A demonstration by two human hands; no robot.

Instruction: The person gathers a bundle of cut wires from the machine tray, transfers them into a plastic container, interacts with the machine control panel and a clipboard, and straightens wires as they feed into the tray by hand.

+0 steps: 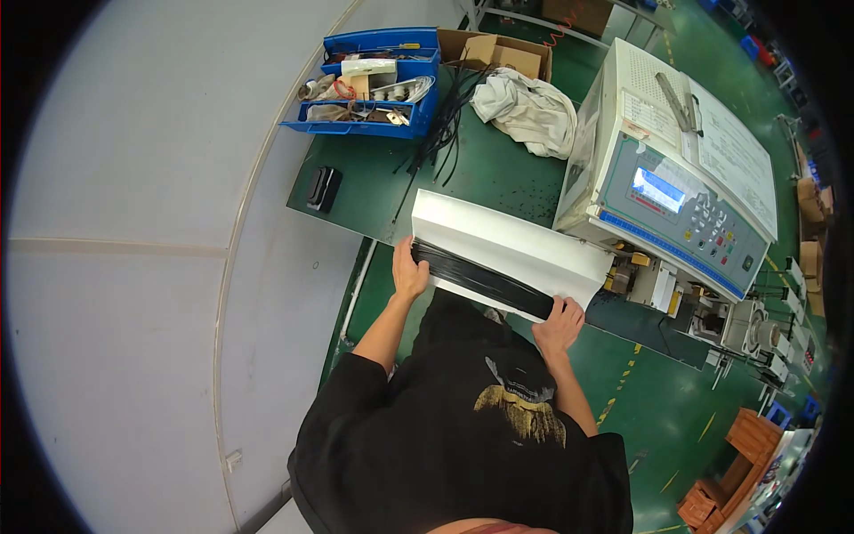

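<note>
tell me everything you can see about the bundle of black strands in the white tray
The bundle of black strands is long, narrow and fairly straight, made of many thin lengths packed side by side. They look smooth and slightly shiny, perhaps plastic. It lies lengthwise in the white tray, slanting across the view with its left end higher in the picture. The left hand holds one end, the right hand the other, hiding both tips.

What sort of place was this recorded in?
Most likely a factory floor or workshop: there's a machine with a control panel, an open blue toolbox, and yellow floor markings.
</note>
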